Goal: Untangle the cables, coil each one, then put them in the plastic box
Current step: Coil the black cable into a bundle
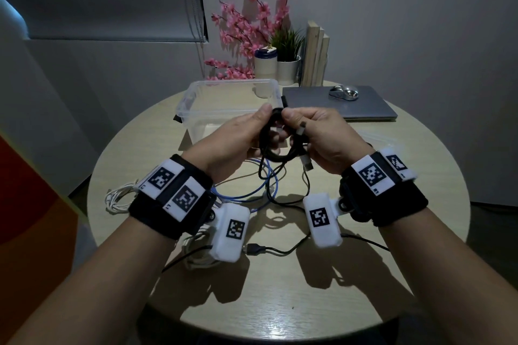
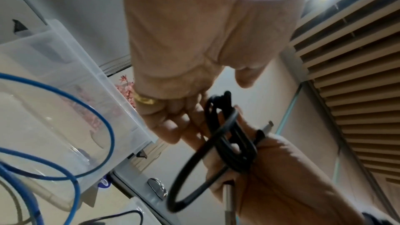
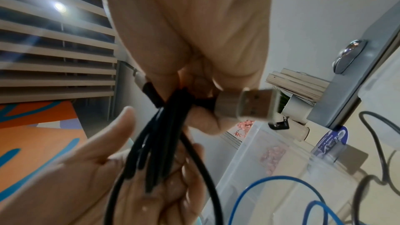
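We hold a black cable (image 1: 276, 145) with both hands above the round table (image 1: 392, 176), just in front of the clear plastic box (image 1: 193, 98). Our left hand (image 1: 238, 140) has its fingers curled around the loops of the coil, and our right hand (image 1: 319, 134) pinches the top of the same coil, so the two hands are close together and both closed on this cable. In the right wrist view the metal USB plug (image 3: 249, 105) of the cable sticks out beside our right fingers (image 3: 207, 122). A part of the black cable hangs down from the coil to the table.

On the table under our wrists lie a blue cable (image 1: 252, 193), a white cable (image 1: 117, 196) at the left edge, and another black cable (image 1: 280, 251) near us. Behind the box stand pink flowers (image 1: 252, 22) and a closed laptop (image 1: 336, 103) with a mouse (image 1: 343, 91) on it.
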